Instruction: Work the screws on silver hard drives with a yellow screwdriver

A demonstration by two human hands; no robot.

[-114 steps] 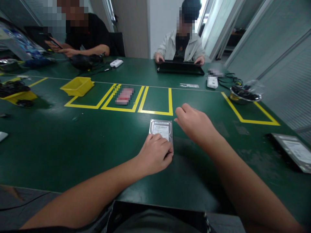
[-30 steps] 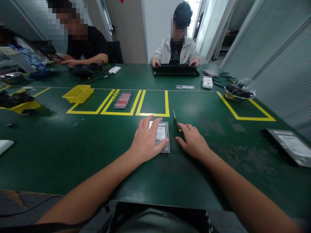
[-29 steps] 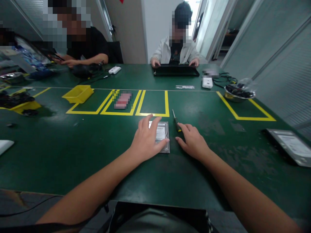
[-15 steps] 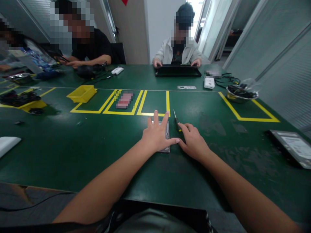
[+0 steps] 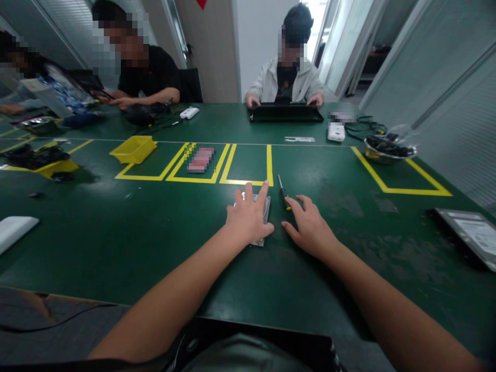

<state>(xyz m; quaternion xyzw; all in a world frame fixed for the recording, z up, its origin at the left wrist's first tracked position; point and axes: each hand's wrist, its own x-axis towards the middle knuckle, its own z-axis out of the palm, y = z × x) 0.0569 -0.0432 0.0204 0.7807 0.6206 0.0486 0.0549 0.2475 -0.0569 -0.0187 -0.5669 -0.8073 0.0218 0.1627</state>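
A silver hard drive (image 5: 266, 209) lies on the green table, mostly covered by my left hand (image 5: 248, 217). The fingers of that hand are spread across it, with the thumb by its right edge. Its grip on the drive, if any, is hidden under the palm. To the right is a screwdriver (image 5: 284, 198) with a dark and yellow handle, its shaft pointing away from me. My right hand (image 5: 312, 227) is open, thumb and fingers apart, with the index fingertip at the handle's near end.
Yellow tape marks rectangles on the table (image 5: 155, 248). A yellow bin (image 5: 134, 150) stands at the left, a metal bowl of dark parts (image 5: 389, 147) at the far right. A larger drive-like unit (image 5: 467, 232) lies at the right edge. Across the table, a person holds a black panel (image 5: 285, 112).
My left thumb has drawn in from beside my right thumb toward the drive, and the hands have come apart. The drive has turned slightly. The screwdriver stays in place.
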